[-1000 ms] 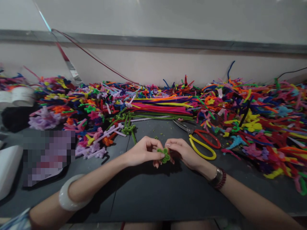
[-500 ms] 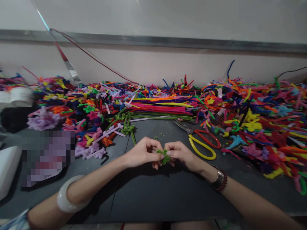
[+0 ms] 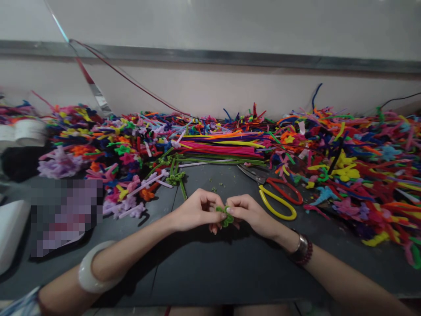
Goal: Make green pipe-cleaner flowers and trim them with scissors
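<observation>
Over the middle of the dark table, my left hand [image 3: 199, 210] and my right hand [image 3: 250, 213] meet around a small green pipe-cleaner flower [image 3: 226, 219]. Both thumbs press on its looped petals, with the curled fingers behind, partly hidden. Beyond my hands lie green pipe-cleaner flowers [image 3: 176, 177] with stems, and a few green fluff scraps [image 3: 214, 189]. To the right of my right hand rest scissors [image 3: 279, 202] with one yellow and one red handle.
A bundle of straight pipe cleaners [image 3: 223, 147] lies at the back centre. Heaps of coloured pipe-cleaner flowers flank it, one heap [image 3: 125, 153] left and another [image 3: 362, 175] right. White cups [image 3: 30, 133] and a white box [image 3: 12, 232] stand far left. A blurred-out purple item [image 3: 70, 219] lies near the box.
My right thumb has shifted slightly over the green flower, and the flower has turned a little between my fingers. Everything else stays in place.
</observation>
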{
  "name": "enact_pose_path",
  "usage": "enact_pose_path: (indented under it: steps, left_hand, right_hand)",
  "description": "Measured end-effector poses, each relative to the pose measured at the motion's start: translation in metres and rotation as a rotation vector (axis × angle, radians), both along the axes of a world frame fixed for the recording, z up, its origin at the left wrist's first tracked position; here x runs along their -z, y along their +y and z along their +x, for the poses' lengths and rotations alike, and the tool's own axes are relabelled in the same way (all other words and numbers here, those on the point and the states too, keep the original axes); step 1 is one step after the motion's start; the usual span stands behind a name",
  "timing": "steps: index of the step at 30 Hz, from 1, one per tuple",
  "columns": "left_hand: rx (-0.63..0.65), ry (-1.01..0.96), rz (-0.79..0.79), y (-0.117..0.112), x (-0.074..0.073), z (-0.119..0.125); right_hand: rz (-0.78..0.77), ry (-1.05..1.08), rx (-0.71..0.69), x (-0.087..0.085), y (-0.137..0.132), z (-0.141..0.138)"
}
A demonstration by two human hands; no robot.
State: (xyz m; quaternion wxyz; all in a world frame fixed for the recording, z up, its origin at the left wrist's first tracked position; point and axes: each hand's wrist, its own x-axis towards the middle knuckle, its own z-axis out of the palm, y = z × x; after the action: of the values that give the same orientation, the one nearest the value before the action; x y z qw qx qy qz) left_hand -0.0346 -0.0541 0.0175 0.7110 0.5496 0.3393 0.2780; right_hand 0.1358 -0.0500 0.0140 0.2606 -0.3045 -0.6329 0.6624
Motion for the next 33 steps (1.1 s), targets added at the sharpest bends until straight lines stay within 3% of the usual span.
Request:
enact_pose_path:
  steps: [5,11,15,20,33]
  left_hand:
    - [-0.020,-0.070,0.035,0.002,0.001,-0.001]
    - [-0.106,-0.126,0.071,0.006,0.002,-0.001]
    - [-0.137,-0.218,0.008,0.007,0.004,0.000]
    - [-0.172,-0.216,-0.060,0.010,0.007,0.000]
    - [-0.205,-0.176,-0.024,0.010,0.005,0.000]
  right_hand:
    - [0.018,0.044,-0.003,0.000,0.001,0.001]
    - [0.082,0.007,0.184,-0.003,0.006,0.000]
    - [0.088,0.008,0.242,-0.006,0.007,-0.001]
    - [0.097,-0.007,0.243,-0.007,0.007,-0.001]
    - [0.150,-0.077,0.281,-0.002,0.007,-0.003]
